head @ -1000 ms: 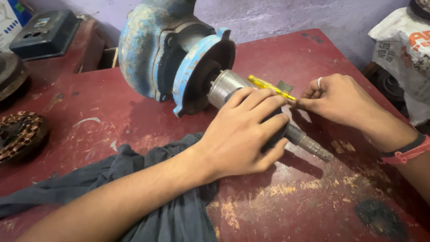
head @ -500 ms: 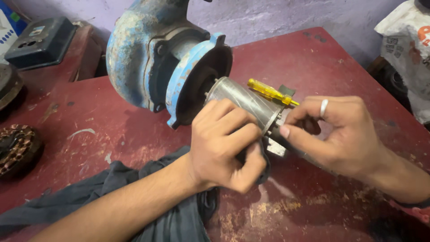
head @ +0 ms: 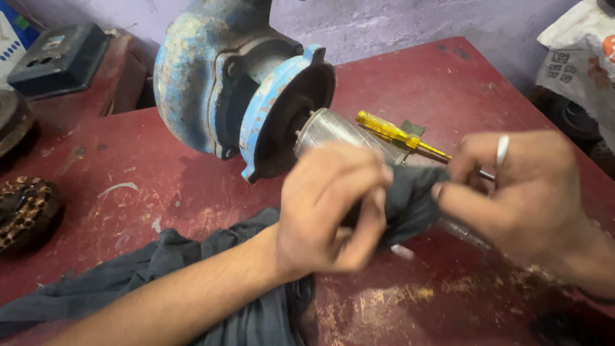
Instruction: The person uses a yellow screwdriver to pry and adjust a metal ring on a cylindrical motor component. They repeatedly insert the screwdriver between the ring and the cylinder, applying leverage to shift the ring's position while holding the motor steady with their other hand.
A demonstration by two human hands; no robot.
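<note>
A: What do the person's hands hold?

B: The left hand (head: 333,208) is curled around a dark grey cloth (head: 410,195), fingers (head: 368,221) pressed together over a bunched fold of it. That fold is wrapped about the far end of a silver metal rotor (head: 333,131), which sticks out of a blue pump housing (head: 218,83).

A: And the right hand?

B: The right hand (head: 519,192) sits just beside the left one, its fingers (head: 458,208) bent inward and pinching the edge of the same cloth. A ring shows on one finger. The picture is blurred there, so whether those fingers also touch the metal shaft (head: 464,232) below them cannot be told.

A: Where does the rotor lie relative to the fingers?

B: Its bright barrel shows just behind the left fingers, running from the housing's dark opening toward them. The thin shaft end pokes out beneath the right fingers, close over the red surface (head: 448,70).

A: Anything else near them?

B: A yellow-handled screwdriver (head: 394,133) lies on the surface just behind both sets of fingers, beside the rotor. The rest of the cloth trails under the left forearm. Well away from the fingers, past the left elbow, sits a round coppery wound part (head: 25,211).
</note>
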